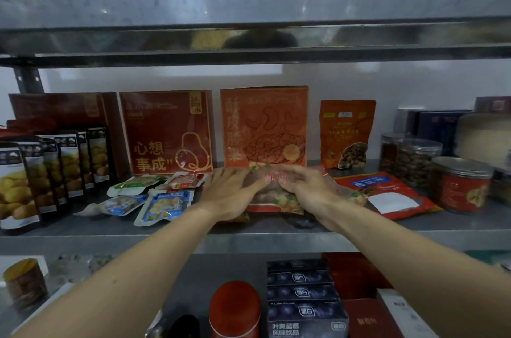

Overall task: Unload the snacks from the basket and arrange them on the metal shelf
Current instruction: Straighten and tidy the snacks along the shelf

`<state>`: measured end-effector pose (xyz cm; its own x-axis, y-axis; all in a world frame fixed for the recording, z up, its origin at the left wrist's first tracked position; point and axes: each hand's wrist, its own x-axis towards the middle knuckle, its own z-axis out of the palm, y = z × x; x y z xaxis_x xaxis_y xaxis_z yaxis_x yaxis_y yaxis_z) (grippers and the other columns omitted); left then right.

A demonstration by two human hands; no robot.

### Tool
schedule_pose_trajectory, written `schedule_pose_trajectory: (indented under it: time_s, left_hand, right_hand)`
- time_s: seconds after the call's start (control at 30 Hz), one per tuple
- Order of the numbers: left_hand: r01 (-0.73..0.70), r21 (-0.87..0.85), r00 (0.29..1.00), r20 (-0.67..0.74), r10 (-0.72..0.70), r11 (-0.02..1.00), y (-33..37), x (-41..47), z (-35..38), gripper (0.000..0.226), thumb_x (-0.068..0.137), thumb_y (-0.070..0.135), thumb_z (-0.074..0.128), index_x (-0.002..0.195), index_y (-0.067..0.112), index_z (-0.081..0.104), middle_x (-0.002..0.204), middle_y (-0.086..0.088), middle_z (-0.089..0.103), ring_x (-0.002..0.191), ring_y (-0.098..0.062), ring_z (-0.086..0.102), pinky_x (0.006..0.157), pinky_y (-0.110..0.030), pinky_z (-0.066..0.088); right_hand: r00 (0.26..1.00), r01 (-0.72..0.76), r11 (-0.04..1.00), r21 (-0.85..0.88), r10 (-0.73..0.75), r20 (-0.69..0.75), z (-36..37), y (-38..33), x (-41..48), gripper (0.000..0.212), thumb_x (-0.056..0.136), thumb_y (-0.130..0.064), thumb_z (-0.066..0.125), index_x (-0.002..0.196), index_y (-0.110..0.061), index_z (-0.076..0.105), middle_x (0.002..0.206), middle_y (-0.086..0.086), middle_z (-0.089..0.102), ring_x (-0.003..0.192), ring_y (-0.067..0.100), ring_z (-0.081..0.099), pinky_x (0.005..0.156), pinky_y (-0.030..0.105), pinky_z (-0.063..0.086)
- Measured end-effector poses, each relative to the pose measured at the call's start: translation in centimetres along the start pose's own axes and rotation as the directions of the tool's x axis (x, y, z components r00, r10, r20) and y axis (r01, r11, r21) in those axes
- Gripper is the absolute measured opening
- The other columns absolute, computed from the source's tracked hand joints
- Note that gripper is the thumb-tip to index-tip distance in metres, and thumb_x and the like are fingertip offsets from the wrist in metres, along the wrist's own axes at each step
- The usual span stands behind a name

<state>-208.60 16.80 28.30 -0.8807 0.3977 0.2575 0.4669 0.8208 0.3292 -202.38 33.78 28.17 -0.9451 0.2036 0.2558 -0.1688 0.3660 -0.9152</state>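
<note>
Gently now: my left hand (229, 191) and right hand (307, 188) lay released fingers (253, 182) flat on the snack bag (273, 200); I should square it to the orange box (265, 127) just beyond them.

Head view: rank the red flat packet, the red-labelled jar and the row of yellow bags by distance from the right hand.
1. red flat packet, beside the right hand.
2. red-labelled jar, far right.
3. row of yellow bags, far left.

Both bare forearms reach forward, left hand (231, 194) palm down with fingers straight, right hand (305, 188) likewise, fingertips nearly meeting
</note>
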Motion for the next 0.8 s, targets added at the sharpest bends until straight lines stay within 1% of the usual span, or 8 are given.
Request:
schedule_pose_trajectory:
  time_s: [0.07,0.13,0.23,0.37,0.47,0.53,0.63,0.8]
  left_hand:
    - [-0.022,0.106,0.989,0.144,0.006,0.994,-0.5,-0.4,0.1,0.08,0.083,0.083,0.013,0.151,0.041,0.022,0.163,0.009,0.005,0.15,-0.023,-0.004,0.118,-0.051,-0.002]
    - [-0.016,0.17,0.971,0.238,-0.025,0.985,-1.1,-0.5,0.4,0.082,0.081,0.085,0.011,0.151,0.043,0.019,0.163,0.009,0.002,0.15,-0.023,-0.011,0.118,-0.053,-0.007]
    - [0.0,0.205,0.964,0.261,-0.055,0.979,-1.6,-0.4,0.2,0.092,0.074,0.09,0.009,0.152,0.042,0.018,0.163,0.008,0.01,0.15,-0.024,-0.006,0.119,-0.052,0.004]
    - [0.007,0.171,0.962,0.268,-0.054,0.985,-2.3,-0.5,-0.4,0.094,0.073,0.09,0.02,0.152,0.04,0.018,0.162,0.011,0.014,0.149,-0.019,0.014,0.117,-0.043,0.019]
    - [-0.003,0.15,0.964,0.263,-0.037,0.989,-2.4,-0.7,-0.6,0.097,0.073,0.089,0.025,0.153,0.034,0.022,0.161,0.01,0.019,0.147,-0.018,0.022,0.115,-0.043,0.025]
    - [-0.005,0.156,0.965,0.258,-0.036,0.988,-2.3,-0.8,-0.6,0.097,0.074,0.088,0.027,0.151,0.03,0.027,0.159,0.007,0.026,0.144,-0.019,0.028,0.113,-0.043,0.029]
    - [-0.01,0.158,0.964,0.265,-0.033,0.987,-2.4,-0.7,-0.5,0.098,0.073,0.089,0.026,0.15,0.029,0.03,0.158,0.006,0.03,0.142,-0.02,0.031,0.112,-0.043,0.032]
    - [-0.02,0.149,0.967,0.255,-0.019,0.989,-2.6,-0.5,-0.3,0.092,0.074,0.089,0.025,0.147,0.033,0.034,0.155,0.007,0.035,0.14,-0.02,0.035,0.11,-0.044,0.034]
  right_hand:
    - [0.999,-0.042,0.992,-0.116,0.046,0.029,0.3,0.4,-0.2,0.031,0.099,-0.019,0.056,0.129,-0.026,0.06,0.134,0.001,0.059,0.112,0.022,0.063,0.096,0.035,0.052]
    - [0.996,-0.053,0.98,-0.192,0.065,0.057,0.8,0.6,-0.4,0.033,0.102,-0.022,0.05,0.135,-0.025,0.056,0.14,-0.001,0.052,0.118,0.022,0.059,0.095,0.035,0.049]
    - [0.996,-0.002,0.958,-0.288,0.027,0.08,1.3,0.7,-0.3,0.038,0.105,-0.027,0.043,0.142,-0.024,0.05,0.149,-0.002,0.045,0.126,0.014,0.049,0.095,0.021,0.037]
    - [0.995,0.018,0.94,-0.342,0.017,0.098,2.0,1.1,0.1,0.039,0.105,-0.028,0.041,0.143,-0.024,0.05,0.151,-0.002,0.043,0.139,0.018,0.039,0.108,0.024,0.028]
    - [0.995,0.051,0.919,-0.392,-0.011,0.103,2.0,1.4,0.0,0.039,0.106,-0.027,0.038,0.144,-0.024,0.049,0.146,-0.005,0.047,0.136,0.016,0.041,0.099,0.017,0.029]
    - [0.994,0.063,0.912,-0.406,-0.021,0.108,2.0,1.6,0.0,0.039,0.107,-0.027,0.036,0.144,-0.025,0.049,0.133,-0.004,0.056,0.128,0.014,0.046,0.091,0.012,0.03]
    - [0.994,0.066,0.905,-0.42,-0.021,0.111,2.1,1.5,0.1,0.04,0.107,-0.027,0.035,0.145,-0.025,0.048,0.151,-0.002,0.044,0.142,0.017,0.032,0.104,0.017,0.024]
    - [0.994,0.06,0.887,-0.459,-0.009,0.113,2.3,1.6,0.1,0.041,0.107,-0.03,0.035,0.147,-0.024,0.045,0.154,-0.001,0.04,0.146,0.019,0.027,0.112,0.023,0.02]
